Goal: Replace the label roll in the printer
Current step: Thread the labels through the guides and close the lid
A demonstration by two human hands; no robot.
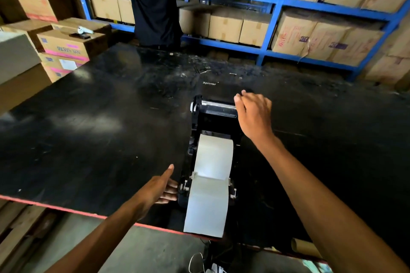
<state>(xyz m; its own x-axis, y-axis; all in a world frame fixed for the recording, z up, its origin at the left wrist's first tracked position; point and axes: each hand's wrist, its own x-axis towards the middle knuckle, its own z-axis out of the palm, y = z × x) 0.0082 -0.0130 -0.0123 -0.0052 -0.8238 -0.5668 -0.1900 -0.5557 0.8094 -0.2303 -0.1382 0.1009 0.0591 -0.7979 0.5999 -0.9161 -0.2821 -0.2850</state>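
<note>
A black label printer (pixel 216 122) stands open on the black table (pixel 99 128), its lid (pixel 219 91) tipped back with white lettering on it. A white label roll (pixel 214 157) lies in the bay, and its paper strip (pixel 207 208) runs forward between the white guides and hangs past the table's front edge. My right hand (pixel 253 113) rests on the lid's right corner, fingers curled over it. My left hand (pixel 162 186) presses flat against the printer's left front side, thumb raised.
Cardboard boxes (pixel 66 44) are stacked at the left, with a white handheld device (pixel 85 30) on top. Blue shelving (pixel 275 4) full of boxes lines the back. A person in dark clothes (pixel 155 2) stands behind the table. Cables (pixel 199 261) hang below the front edge.
</note>
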